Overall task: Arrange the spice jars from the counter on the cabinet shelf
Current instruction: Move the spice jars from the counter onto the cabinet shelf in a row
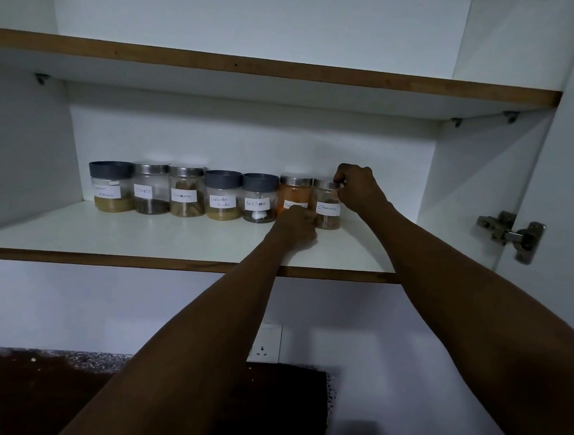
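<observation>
Seven spice jars [214, 194] stood upright in a row along the shelf [179, 242], labels facing out, right hand [359, 187] gripped rightmost jar [327, 206] at its lid, left hand [296, 227] pinched its base.

Seven spice jars [214, 194] stand in a row on the cabinet shelf [146, 237].

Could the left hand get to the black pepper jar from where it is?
Probably yes. The left hand rests low against the orange jar, and the black pepper jar stands right beside that one. The shelf in front looks bare, so nothing seems to block it.
</observation>
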`<move>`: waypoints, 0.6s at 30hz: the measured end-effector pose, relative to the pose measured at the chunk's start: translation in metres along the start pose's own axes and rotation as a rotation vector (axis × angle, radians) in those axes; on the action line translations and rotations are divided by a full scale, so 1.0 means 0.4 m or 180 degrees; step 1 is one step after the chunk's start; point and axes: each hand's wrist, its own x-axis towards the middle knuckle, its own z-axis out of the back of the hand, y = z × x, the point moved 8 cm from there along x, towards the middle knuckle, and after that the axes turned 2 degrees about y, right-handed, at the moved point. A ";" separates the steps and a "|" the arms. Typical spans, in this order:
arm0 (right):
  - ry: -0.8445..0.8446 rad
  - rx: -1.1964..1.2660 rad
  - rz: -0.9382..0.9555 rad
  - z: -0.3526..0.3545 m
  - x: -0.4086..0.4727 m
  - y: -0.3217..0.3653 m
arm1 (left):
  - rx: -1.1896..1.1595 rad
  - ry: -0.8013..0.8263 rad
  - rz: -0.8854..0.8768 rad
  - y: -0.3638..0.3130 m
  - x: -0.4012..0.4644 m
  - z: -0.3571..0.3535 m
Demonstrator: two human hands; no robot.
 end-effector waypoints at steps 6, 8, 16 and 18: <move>-0.0039 0.0046 -0.0068 -0.008 -0.001 -0.005 | 0.0288 0.0127 0.0036 -0.009 -0.002 -0.007; -0.0035 0.0064 -0.0112 -0.010 -0.001 -0.008 | 0.0343 0.0186 -0.0013 -0.019 -0.006 -0.010; -0.0021 -0.0058 -0.0293 -0.014 -0.008 -0.016 | 0.0389 0.0344 -0.0018 -0.028 -0.010 -0.019; -0.0029 -0.0050 -0.0307 -0.011 -0.010 -0.016 | 0.0355 0.0309 -0.0036 -0.026 -0.008 -0.020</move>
